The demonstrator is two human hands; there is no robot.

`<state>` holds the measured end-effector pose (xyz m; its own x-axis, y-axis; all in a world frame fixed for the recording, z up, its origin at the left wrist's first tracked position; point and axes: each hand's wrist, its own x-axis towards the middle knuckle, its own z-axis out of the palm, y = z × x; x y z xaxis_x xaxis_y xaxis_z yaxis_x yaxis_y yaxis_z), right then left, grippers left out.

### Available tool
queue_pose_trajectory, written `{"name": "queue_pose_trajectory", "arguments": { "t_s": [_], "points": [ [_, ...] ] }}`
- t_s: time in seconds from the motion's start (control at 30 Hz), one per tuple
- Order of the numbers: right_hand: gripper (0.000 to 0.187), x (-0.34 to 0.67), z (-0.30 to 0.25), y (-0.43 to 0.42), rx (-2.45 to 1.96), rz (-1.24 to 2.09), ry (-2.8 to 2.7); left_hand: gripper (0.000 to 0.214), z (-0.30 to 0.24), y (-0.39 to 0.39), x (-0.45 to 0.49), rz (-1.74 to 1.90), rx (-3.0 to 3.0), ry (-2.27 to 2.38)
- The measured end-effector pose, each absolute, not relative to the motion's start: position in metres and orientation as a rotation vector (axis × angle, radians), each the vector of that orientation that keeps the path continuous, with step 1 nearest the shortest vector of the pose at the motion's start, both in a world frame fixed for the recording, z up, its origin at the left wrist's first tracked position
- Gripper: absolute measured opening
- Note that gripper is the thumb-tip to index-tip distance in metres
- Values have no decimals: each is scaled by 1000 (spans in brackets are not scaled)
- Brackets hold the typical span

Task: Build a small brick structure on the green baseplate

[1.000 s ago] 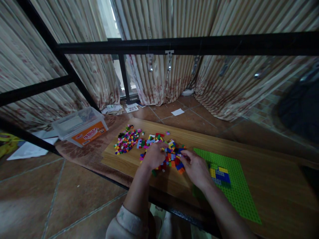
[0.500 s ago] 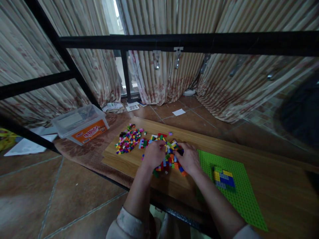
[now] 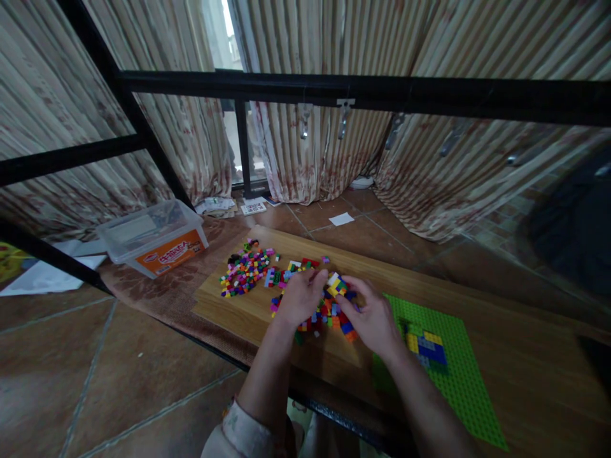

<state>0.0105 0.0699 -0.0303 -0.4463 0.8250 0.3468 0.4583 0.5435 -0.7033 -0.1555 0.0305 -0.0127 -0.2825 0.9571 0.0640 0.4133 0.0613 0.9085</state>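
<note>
In the head view, my right hand [image 3: 372, 313] pinches a small cluster of toy building bricks [image 3: 337, 285], yellow and white with a little blue and green, between thumb and fingers above the brick pile. My left hand [image 3: 301, 296] is just left of the cluster, its fingers closed; whether they touch the cluster or hold a brick of their own is hidden. Beneath both hands lies a pile of mixed loose bricks [image 3: 335, 314]. Right of my right hand, a green baseplate [image 3: 470, 375] carries a flat patch of yellow, blue and grey bricks [image 3: 432, 350].
A heap of tiny colourful bricks [image 3: 245, 270] lies at the left end of the wooden board [image 3: 281, 245]. Beyond it stands a clear plastic box [image 3: 153, 235] with an orange label. A black metal bar [image 3: 286, 86] crosses in front of the curtains [image 3: 334, 152].
The yellow and white brick cluster has come up from the pile in my right hand. Both hands have moved slightly, and the view has shifted a little.
</note>
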Motion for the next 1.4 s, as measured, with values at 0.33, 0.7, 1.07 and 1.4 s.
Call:
{"name": "queue_pose_trajectory", "arguments": {
  "t_s": [0.33, 0.7, 1.07, 1.4],
  "points": [
    [43, -1, -24, 54, -1004, 1271, -1435, 29, -8, 28, -134, 1355, 898, 1236],
    [25, -2, -26, 61, -987, 1363, -1247, 31, -19, 33, -120, 1478, 982, 1351],
    [35, -4, -22, 57, -1037, 1464, -1249, 31, -15, 30, -130, 1322, 1124, 1397],
    [42, -11, -36, 55, -1097, 1609, -1308, 22, -26, 28, -151, 1107, 1203, 1556]
  ]
}}
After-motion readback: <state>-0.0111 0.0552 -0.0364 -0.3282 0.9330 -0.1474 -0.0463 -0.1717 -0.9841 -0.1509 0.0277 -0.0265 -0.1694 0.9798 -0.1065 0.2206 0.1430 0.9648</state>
